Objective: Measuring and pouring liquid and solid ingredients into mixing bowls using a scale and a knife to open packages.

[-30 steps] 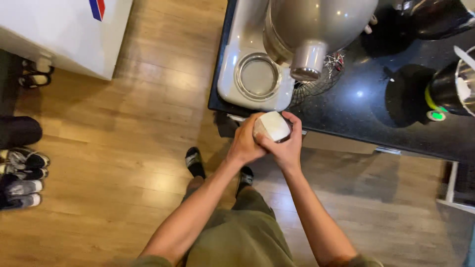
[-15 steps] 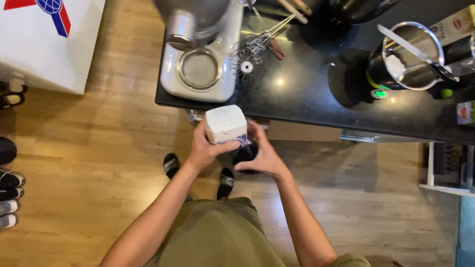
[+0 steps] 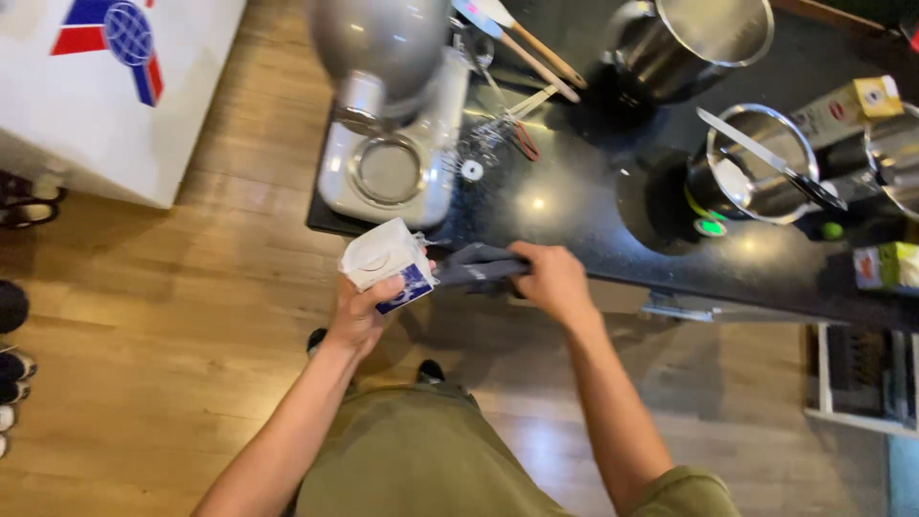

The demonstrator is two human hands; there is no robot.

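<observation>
Left hand (image 3: 362, 311): fingers curled around the lower part of a small white carton (image 3: 388, 263) with a blue panel, thumb side pressed to its near face; the carton is tilted, its top turned up toward the camera. It is held in the air just off the near edge of the black countertop (image 3: 584, 206), in front of the stand mixer.

Right hand (image 3: 553, 280): fingers closed in a fist around the handle end of dark grey scissors (image 3: 479, 268). The scissors run level to the left, their tip touching or just at the carton's right side; whether the blades are parted cannot be told.

Beyond the hands, on the countertop: grey-white stand mixer (image 3: 392, 144) with tilted head; wire whisk (image 3: 488, 139) and wooden utensils beside it; steel pot (image 3: 694, 38) further back; steel cup (image 3: 751, 172) with a knife laid across its rim; small yellow box (image 3: 847, 105) at right.

Below: olive trousers, wooden floor (image 3: 172, 316), shoes along the left edge.
</observation>
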